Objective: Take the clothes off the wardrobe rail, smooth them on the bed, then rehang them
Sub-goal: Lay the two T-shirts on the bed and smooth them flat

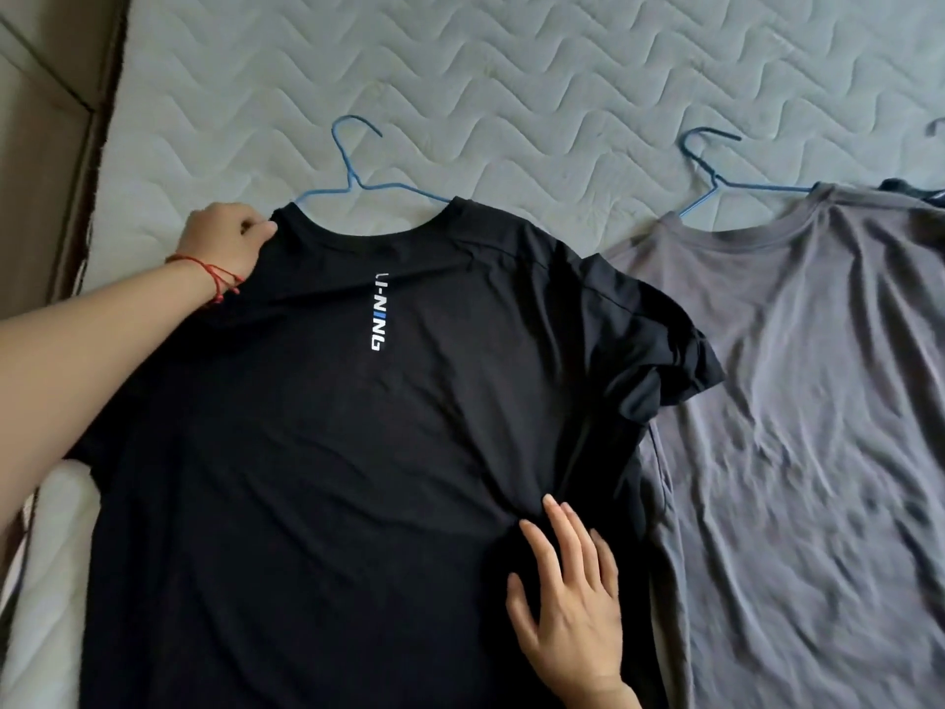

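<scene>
- My left hand (225, 243) pinches the shoulder of the black T-shirt (332, 452), which lies on the bed (511, 69) with its blue hanger (358, 171) still inside.
- My right hand (572, 601) presses flat, fingers spread, on its right side.
- A grey T-shirt (818, 401) lies just beside, on another blue hanger (716, 166).

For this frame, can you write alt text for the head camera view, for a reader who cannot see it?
A person's left hand grips the shoulder of a black T-shirt lying on a quilted mattress, while the right hand presses flat on its lower side. The shirt is on a blue hanger; a grey T-shirt lies beside it.
</scene>
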`<state>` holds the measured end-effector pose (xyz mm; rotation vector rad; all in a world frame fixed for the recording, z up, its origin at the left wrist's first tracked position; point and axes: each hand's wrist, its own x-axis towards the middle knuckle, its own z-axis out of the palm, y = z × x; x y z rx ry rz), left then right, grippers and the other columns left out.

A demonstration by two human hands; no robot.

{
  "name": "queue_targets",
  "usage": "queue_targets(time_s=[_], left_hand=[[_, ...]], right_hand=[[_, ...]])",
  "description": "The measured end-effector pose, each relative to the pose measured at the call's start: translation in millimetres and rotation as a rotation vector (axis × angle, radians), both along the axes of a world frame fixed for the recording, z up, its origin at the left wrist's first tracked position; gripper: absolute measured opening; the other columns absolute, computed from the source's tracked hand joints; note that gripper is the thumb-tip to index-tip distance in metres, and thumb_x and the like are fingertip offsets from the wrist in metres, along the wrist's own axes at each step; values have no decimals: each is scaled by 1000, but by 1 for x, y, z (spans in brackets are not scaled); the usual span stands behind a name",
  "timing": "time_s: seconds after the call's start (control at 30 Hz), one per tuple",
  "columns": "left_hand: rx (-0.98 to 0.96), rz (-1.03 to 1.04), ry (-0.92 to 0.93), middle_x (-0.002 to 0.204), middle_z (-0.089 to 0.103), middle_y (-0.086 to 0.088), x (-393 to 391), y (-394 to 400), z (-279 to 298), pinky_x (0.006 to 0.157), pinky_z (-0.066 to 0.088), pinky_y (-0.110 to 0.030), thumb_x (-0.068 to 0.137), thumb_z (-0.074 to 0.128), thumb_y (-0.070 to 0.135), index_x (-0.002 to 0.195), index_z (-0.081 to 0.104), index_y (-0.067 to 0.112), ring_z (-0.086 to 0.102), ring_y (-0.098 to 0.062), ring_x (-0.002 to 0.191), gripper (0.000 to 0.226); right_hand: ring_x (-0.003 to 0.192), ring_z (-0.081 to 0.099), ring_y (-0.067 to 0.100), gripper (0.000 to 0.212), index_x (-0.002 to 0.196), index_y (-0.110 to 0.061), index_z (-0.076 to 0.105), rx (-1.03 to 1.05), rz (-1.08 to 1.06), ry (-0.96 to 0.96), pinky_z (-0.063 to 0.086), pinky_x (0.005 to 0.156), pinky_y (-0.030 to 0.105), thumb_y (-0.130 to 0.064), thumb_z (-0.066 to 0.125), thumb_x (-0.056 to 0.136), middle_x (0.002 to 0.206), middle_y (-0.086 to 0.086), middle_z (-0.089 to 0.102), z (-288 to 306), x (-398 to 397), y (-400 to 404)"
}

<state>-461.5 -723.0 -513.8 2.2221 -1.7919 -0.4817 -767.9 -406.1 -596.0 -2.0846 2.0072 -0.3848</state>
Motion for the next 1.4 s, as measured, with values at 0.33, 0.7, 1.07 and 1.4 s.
queue_targets(time_s=[0.33, 0.7, 1.07, 1.4], left_hand=[[-220, 142, 154, 97, 68, -24, -48, 77, 68, 80, 41, -28, 89, 55, 15, 96, 67, -4, 61, -35, 91, 24], [-286, 215, 92, 78, 63, -7, -113, 112, 99, 73, 40, -29, 87, 57, 15, 86, 68, 2, 54, -20, 76, 17], [-271, 262, 117, 80, 67, -13, -104, 109, 88, 80, 49, -38, 86, 59, 15, 82, 67, 3, 62, -32, 82, 15], [-259, 289, 134, 77, 65, -11, -111, 119, 97, 77, 48, -37, 86, 59, 17, 82, 68, 3, 62, -30, 80, 17]], right_hand=[[96, 54, 29, 34, 108, -5, 59, -163, -472, -548, 31, 78, 21, -22, 41, 84, 106, 15, 57, 85, -106, -181], [114, 51, 41, 35, 104, 3, 57, 304, -533, -464, 40, 88, 38, -25, 39, 92, 111, 26, 59, 76, -140, -324], [120, 49, 43, 47, 123, 7, 49, 344, -652, -309, 41, 99, 44, -21, 54, 86, 129, 27, 51, 61, -130, -352], [94, 58, 42, 20, 64, -3, 50, 298, -590, -416, 45, 78, 41, -13, 48, 81, 85, 19, 51, 84, -130, -318]])
